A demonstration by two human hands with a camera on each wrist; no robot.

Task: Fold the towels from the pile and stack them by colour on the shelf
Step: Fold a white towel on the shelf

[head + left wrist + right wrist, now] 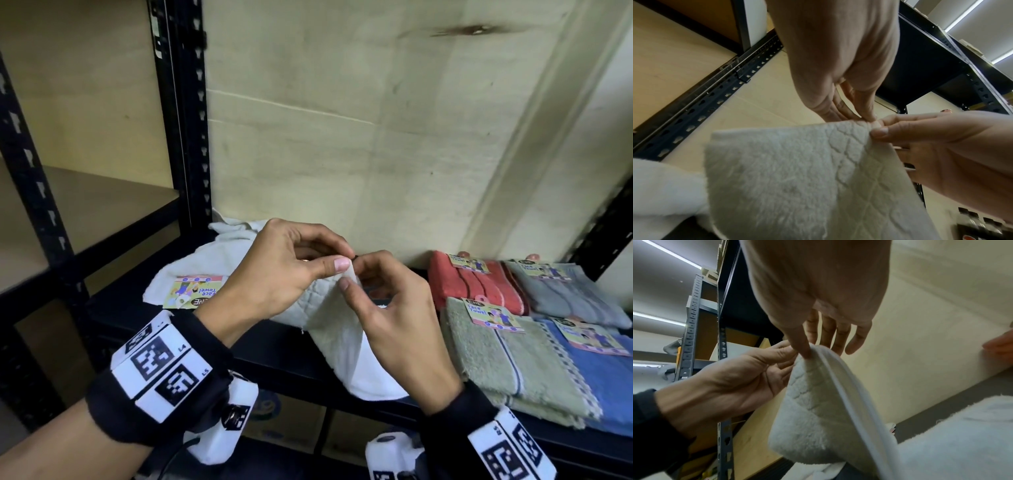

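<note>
A white towel (339, 342) hangs over the front edge of the black shelf (116, 308). One corner of it is lifted. My left hand (344, 260) pinches that corner between thumb and forefinger, and my right hand (352, 279) pinches the same corner from the other side. In the left wrist view the left fingertips (865, 117) meet the right thumb (879, 131) on the towel (797, 178). The right wrist view has the right thumb (805, 353) pressing the folded edge of the towel (818, 418). More white towels (191, 270) with a paper label lie behind my left hand.
Folded, labelled towels lie on the shelf's right part: red (476, 284), grey (565, 298), green (513, 363) and blue (599, 373). A black slotted post (181, 120) stands at the left, with wooden shelves beyond it. Cardboard boxes (291, 428) sit below.
</note>
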